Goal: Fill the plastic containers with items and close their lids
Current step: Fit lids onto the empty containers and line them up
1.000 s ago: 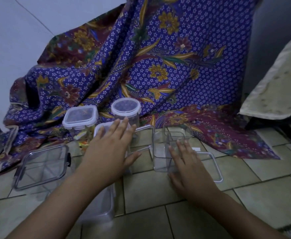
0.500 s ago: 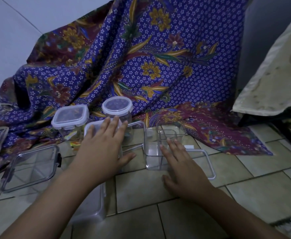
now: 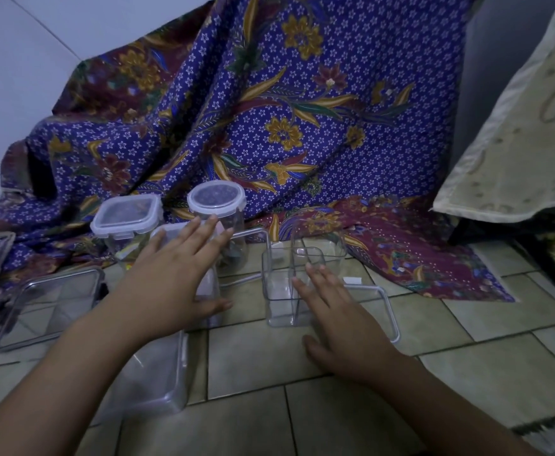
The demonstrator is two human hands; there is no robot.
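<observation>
Now, from your head view, your left hand (image 3: pixel 174 278) lies flat, fingers straight and spread, on top of a tall lidded container (image 3: pixel 158 373) at centre left. Your right hand (image 3: pixel 342 311), fingers straight and holding nothing, is at the open clear container (image 3: pixel 279 291) at frame centre, on the tiled floor (image 3: pixel 467 357); contact is unclear. Two lidded jars (image 3: pixel 217 199) stand behind, by the patterned cloth (image 3: pixel 302 110).

You are working in dim, bluish, even light, brightest on the wall (image 3: pixel 23 77) at upper left, with only soft shade under your left hand (image 3: pixel 171 284). The clear containers (image 3: pixel 277 291) carry just a faint pale sheen along their rims. Your wide lens bows the frame edges, and your forearms (image 3: pixel 56 390) nearest the camera look soft.
</observation>
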